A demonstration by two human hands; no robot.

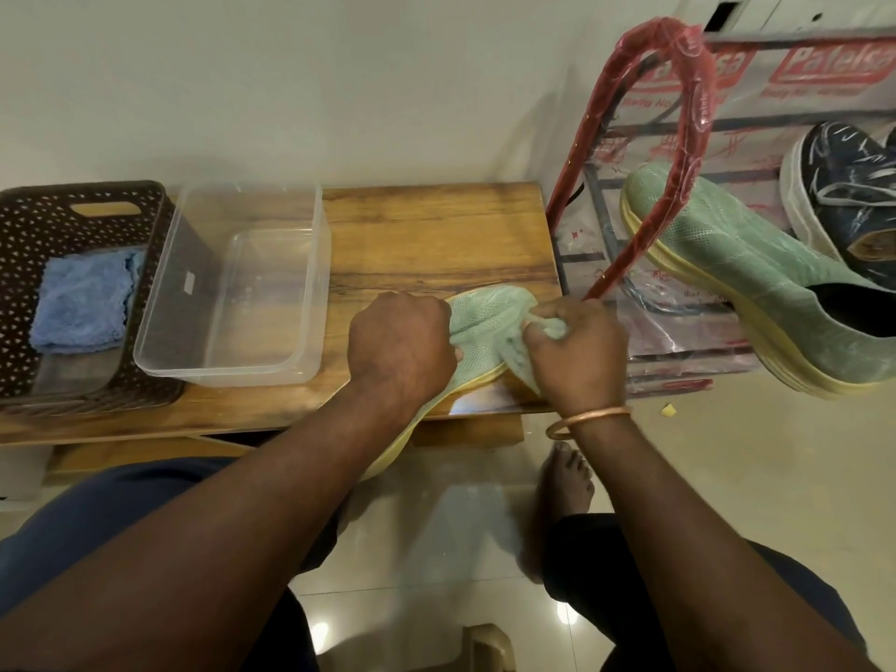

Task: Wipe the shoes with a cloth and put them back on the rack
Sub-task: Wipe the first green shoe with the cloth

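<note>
A mint-green mesh shoe (485, 317) with a yellow sole lies on the wooden table (436, 235) near its front right corner. My left hand (402, 346) grips the shoe from the left and covers its middle. My right hand (577, 351) holds a bunched pale green cloth (521, 356) against the shoe's right side. The matching green shoe (756, 288) sits on the rack (606, 244) at the right, next to a dark blue shoe (848, 196).
A clear plastic tub (228, 288) stands on the table's left half, beside a dark perforated basket (34, 220) holding a blue cloth (82, 308). A red plastic-wrapped rack frame (693, 114) arches over the rack. My bare foot (565, 482) is on the tiled floor.
</note>
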